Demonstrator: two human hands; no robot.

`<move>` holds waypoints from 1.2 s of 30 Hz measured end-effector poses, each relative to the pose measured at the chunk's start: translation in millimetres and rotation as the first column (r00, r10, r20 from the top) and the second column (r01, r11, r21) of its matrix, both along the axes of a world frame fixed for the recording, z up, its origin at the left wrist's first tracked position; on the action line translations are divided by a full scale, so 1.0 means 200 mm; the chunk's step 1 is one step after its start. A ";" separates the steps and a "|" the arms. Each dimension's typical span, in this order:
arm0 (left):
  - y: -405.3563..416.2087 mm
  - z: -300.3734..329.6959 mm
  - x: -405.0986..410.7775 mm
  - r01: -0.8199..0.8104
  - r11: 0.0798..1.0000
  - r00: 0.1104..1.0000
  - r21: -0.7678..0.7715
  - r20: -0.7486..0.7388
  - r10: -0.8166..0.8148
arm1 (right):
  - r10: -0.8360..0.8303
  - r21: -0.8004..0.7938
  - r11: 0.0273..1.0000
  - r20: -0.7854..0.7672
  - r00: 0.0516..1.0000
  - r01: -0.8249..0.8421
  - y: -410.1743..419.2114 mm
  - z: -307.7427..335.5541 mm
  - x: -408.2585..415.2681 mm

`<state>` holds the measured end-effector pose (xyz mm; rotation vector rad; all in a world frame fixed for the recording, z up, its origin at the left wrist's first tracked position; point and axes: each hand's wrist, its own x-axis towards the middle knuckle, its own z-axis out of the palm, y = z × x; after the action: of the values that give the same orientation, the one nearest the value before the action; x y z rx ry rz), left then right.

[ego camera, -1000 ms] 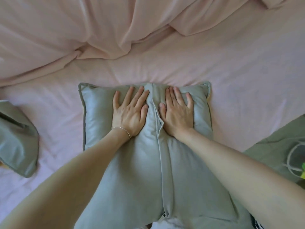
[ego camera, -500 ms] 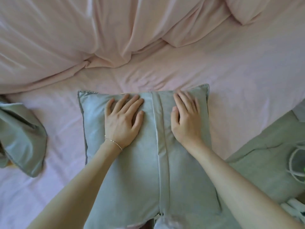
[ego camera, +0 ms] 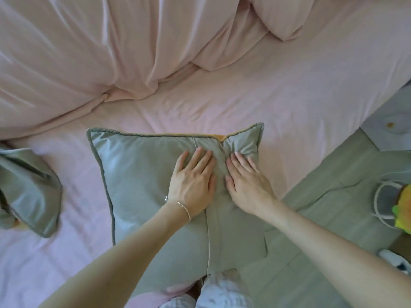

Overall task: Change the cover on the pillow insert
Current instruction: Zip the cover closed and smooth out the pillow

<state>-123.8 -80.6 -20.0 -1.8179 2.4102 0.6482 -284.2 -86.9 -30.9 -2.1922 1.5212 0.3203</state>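
A pillow in a sage-green cover lies on the pink bed sheet, its back seam running down the middle. A strip of orange shows along its far edge. My left hand lies flat with straight fingers on the cover just left of the seam. My right hand presses flat on the cover just right of the seam, near the pillow's far right corner, where the fabric puckers. A second crumpled green cover lies on the sheet at the far left.
A bunched pink duvet fills the far side of the bed. The bed's edge runs along the right, with grey-green floor beyond it. A white-rimmed object and a yellow-green toy sit at the right edge.
Both hands have drawn together toward the seam again and shifted toward the pillow's far right part. The view has tipped, so more floor shows at the right.
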 end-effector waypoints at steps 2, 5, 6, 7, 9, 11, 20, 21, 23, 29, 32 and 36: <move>0.10 -0.01 -0.04 0.053 0.998 0.998 -0.032 -0.015 -0.053 | 0.040 0.008 0.999 -0.045 0.998 -0.040 0.10 0.00 -0.03; 0.15 -0.07 -0.08 0.097 0.995 0.995 0.003 0.008 -0.097 | 0.037 0.036 0.999 -0.101 0.994 -0.033 0.16 -0.07 -0.03; 0.12 -0.11 -0.09 0.098 0.995 0.995 0.015 0.026 -0.098 | 0.032 0.069 0.997 -0.108 0.994 -0.024 0.14 -0.10 -0.02; 0.07 -0.14 -0.09 0.099 0.994 0.994 0.037 0.046 -0.101 | 0.020 0.107 0.994 -0.107 0.994 -0.009 0.10 -0.14 0.00; -0.05 -0.21 -0.08 0.100 0.993 0.992 0.064 0.068 -0.104 | -0.006 0.168 0.986 -0.108 0.994 0.024 0.00 -0.23 0.04; -0.16 -0.28 -0.07 0.089 0.992 0.993 0.090 0.063 -0.095 | -0.040 0.169 0.984 -0.110 0.993 0.058 -0.10 -0.29 0.07; -0.51 -0.44 0.00 0.093 0.980 0.994 0.174 0.033 -0.100 | -0.157 0.275 0.944 -0.115 0.981 0.183 -0.41 -0.37 0.10; -0.52 -0.44 0.00 0.076 0.987 0.997 0.139 0.017 -0.079 | -0.180 0.309 0.929 -0.109 0.978 0.205 -0.43 -0.37 0.10; -0.53 -0.42 0.02 0.012 0.996 0.999 0.083 -0.049 -0.008 | -0.215 0.360 0.904 -0.088 0.973 0.232 -0.48 -0.34 0.10; -0.47 -0.25 0.13 -0.144 0.989 0.970 0.043 -0.191 0.150 | -0.443 0.249 0.884 0.181 0.878 0.395 -0.43 -0.10 0.12; -0.37 -0.18 0.24 -0.238 0.971 0.928 0.013 -0.293 0.231 | -0.409 0.038 0.909 0.279 0.869 0.416 -0.28 0.02 0.19; -0.28 -0.07 0.35 -0.377 0.925 0.888 -0.051 -0.303 0.345 | -0.412 -0.086 0.897 0.196 0.890 0.435 -0.11 0.13 0.33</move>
<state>-52.9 -136.6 -34.8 -2.4079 2.3228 0.8840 -218.9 -109.3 -4.8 -1.8467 1.9053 -0.1108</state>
